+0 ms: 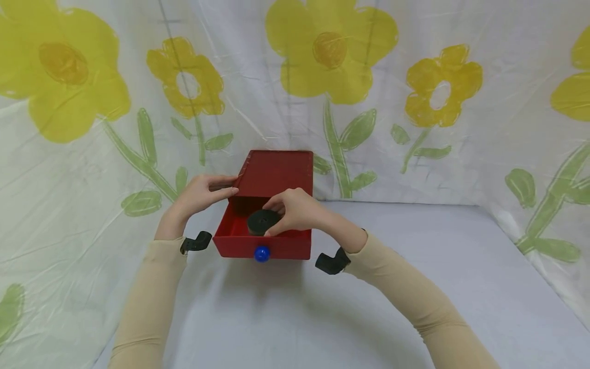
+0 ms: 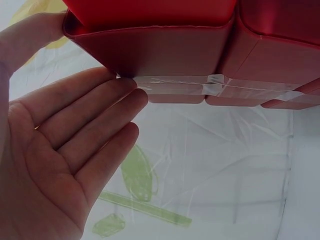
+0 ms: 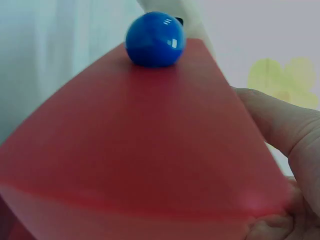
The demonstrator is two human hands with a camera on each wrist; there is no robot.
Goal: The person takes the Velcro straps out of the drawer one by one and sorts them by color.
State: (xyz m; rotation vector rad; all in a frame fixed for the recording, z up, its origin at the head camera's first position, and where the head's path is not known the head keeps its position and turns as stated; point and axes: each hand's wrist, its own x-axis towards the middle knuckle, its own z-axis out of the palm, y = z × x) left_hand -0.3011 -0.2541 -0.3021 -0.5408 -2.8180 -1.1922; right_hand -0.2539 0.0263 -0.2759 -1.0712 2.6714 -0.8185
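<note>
A red drawer box (image 1: pixel 278 171) stands on the table with its drawer (image 1: pixel 230 245) pulled out toward me. On the drawer's front sits a round blue knob (image 1: pixel 261 253), also large in the right wrist view (image 3: pixel 155 39). My right hand (image 1: pixel 299 209) reaches over the drawer and pinches a black disc (image 1: pixel 262 221) by its right edge, between thumb and fingers. The disc is in or just above the drawer; which, I cannot tell. Against the box's left side rests my left hand (image 1: pixel 198 197), its fingers extended and touching the casing, as the left wrist view (image 2: pixel 75 130) shows too.
The box stands on a white table surface (image 1: pixel 369 287). Behind and at both sides hangs a white curtain (image 1: pixel 249 66) printed with yellow flowers. Clear tape (image 2: pixel 175 86) runs along the box's side. Each wrist carries a black camera mount (image 1: pixel 333 261).
</note>
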